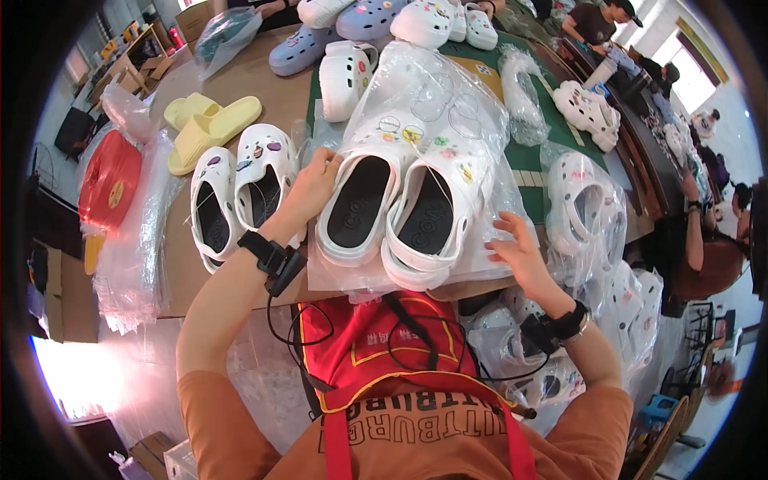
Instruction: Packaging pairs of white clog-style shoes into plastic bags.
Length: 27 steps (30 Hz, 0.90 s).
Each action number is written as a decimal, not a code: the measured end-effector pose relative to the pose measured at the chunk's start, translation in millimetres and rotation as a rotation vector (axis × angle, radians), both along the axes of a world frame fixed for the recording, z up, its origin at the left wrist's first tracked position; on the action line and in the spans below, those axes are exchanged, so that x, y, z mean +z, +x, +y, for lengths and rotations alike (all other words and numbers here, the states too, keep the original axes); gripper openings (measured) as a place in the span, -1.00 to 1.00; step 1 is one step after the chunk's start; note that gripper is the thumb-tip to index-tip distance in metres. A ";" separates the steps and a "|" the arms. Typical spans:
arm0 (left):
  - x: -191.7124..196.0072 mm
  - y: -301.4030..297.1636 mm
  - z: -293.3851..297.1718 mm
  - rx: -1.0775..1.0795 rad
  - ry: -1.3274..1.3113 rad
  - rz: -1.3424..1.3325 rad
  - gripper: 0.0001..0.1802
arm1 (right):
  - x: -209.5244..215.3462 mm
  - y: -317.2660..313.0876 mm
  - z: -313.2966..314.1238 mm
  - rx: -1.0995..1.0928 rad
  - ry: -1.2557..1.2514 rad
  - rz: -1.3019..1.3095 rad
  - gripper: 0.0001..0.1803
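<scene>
In front of me a pair of white clogs with black insoles and small charms lies toes away, partly inside a clear plastic bag [468,92]. My left hand [310,190] is closed at the outer side of the left clog [340,254], fingers against its upper edge. Beside the right clog [424,270], my right hand [518,252] is open, its fingers apart over the bag's right edge. Whether it touches the film I cannot tell. Another decorated white pair [260,164], outside any bag, stands left of my left hand.
Yellow slides [216,124], a stack of clear bags [132,248] and a red roll of strapping [110,180] occupy the left. White and lilac clogs [368,18] crowd the far side. Bagged clogs [588,208] sit right, with more below the table edge. Other people work at the right.
</scene>
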<state>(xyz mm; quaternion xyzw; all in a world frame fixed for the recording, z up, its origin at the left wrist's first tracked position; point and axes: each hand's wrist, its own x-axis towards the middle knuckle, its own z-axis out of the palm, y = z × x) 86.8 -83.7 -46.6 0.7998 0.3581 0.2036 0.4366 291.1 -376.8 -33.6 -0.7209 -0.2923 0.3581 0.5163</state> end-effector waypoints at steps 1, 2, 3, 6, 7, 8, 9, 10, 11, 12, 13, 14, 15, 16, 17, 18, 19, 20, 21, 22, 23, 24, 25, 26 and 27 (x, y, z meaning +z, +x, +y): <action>0.8 0.4 -0.8 -0.006 0.013 -0.009 -0.61 | -3.4 -9.1 2.7 0.007 0.044 0.117 -0.44; 3.4 -0.2 -2.8 -0.022 -0.057 0.004 -0.59 | -4.7 -13.8 9.4 0.024 0.026 0.122 -0.44; 2.3 -0.6 -4.9 -0.031 -0.051 0.012 -0.59 | -7.0 -19.1 16.2 0.016 0.032 0.130 -0.44; 3.2 -0.2 -12.8 0.036 -0.087 -0.028 -0.58 | -16.0 -24.5 32.4 -0.062 0.086 0.170 -0.52; 8.1 1.5 -16.3 0.065 -0.158 -0.027 -0.57 | -18.0 -19.4 34.7 -0.066 0.092 0.171 -0.52; 14.9 2.8 -18.6 0.093 -0.228 -0.027 -0.57 | -19.0 -12.8 36.1 -0.098 0.124 0.137 -0.55; 23.8 0.6 -19.2 0.096 -0.222 -0.026 -0.57 | -18.5 -7.8 39.8 -0.123 0.157 0.107 -0.58; 32.6 2.0 -19.4 0.082 -0.292 0.012 -0.57 | -9.6 -2.4 43.0 -0.161 0.195 0.092 -0.64; 40.0 4.4 -19.0 0.068 -0.362 0.049 -0.56 | -2.5 8.2 46.9 -0.165 0.198 0.090 -0.64; 47.3 4.5 -17.8 0.080 -0.335 0.000 -0.56 | 5.0 19.7 52.6 -0.170 0.221 0.130 -0.69; 54.2 7.6 -16.2 0.069 -0.336 -0.045 -0.57 | 12.9 28.9 55.4 -0.185 0.242 0.166 -0.73; 59.5 9.9 -14.5 0.044 -0.329 -0.082 -0.57 | 23.3 33.3 56.1 -0.188 0.244 0.164 -0.73; 62.6 11.9 -11.8 0.022 -0.322 -0.118 -0.55 | 35.8 36.2 56.9 -0.127 0.268 0.156 -0.76; 64.6 14.0 -6.5 0.036 -0.295 -0.129 -0.55 | 47.6 39.1 58.6 -0.065 0.293 0.144 -0.77; 65.6 16.1 -5.0 0.038 -0.292 -0.131 -0.55 | 56.8 41.3 60.7 -0.062 0.295 0.143 -0.77; 69.7 18.5 -6.7 0.044 -0.303 -0.191 -0.56 | 67.1 41.9 59.4 0.010 0.261 0.140 -0.75; 73.3 20.4 -8.3 0.051 -0.316 -0.251 -0.56 | 72.8 43.6 59.2 0.081 0.225 0.138 -0.72; 76.1 20.9 -10.4 0.049 -0.347 -0.286 -0.61 | 71.9 47.8 61.3 0.078 0.228 0.135 -0.72; 75.2 21.4 -11.4 0.048 -0.346 -0.283 -0.61 | 67.2 52.9 65.2 0.082 0.179 0.109 -0.70; 73.0 22.2 -12.2 0.073 -0.372 -0.261 -0.62 | 64.8 56.0 67.2 0.085 0.130 0.083 -0.68; 70.6 23.1 -12.8 0.097 -0.396 -0.239 -0.63 | 64.5 57.6 67.1 0.082 0.130 0.084 -0.68; 67.2 21.6 -12.1 0.102 -0.394 -0.237 -0.63 | 65.0 56.7 70.1 0.086 0.132 0.068 -0.69; 63.9 20.3 -11.3 0.131 -0.370 -0.281 -0.65 | 66.5 56.0 72.3 0.089 0.135 0.051 -0.69; 63.1 19.1 -10.6 0.158 -0.345 -0.326 -0.66 | 73.0 55.2 72.5 0.092 0.138 0.052 -0.69; 68.8 16.5 -8.9 0.165 -0.342 -0.325 -0.66 | 83.1 54.1 72.8 0.111 0.119 0.037 -0.68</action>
